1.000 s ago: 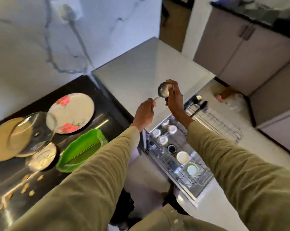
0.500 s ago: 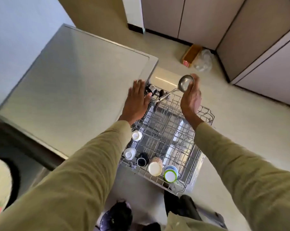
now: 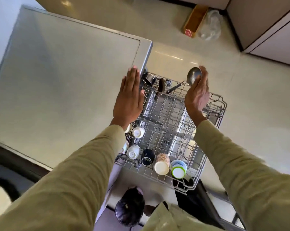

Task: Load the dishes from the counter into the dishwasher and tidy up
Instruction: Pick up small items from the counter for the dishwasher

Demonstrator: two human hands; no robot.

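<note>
Glossy cream floor, grey cabinets

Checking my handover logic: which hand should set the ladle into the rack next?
Right. The right hand already holds the ladle by its bowl above the rack, handle pointing down into it. The left hand is flat and open over the dishwasher top.
</note>
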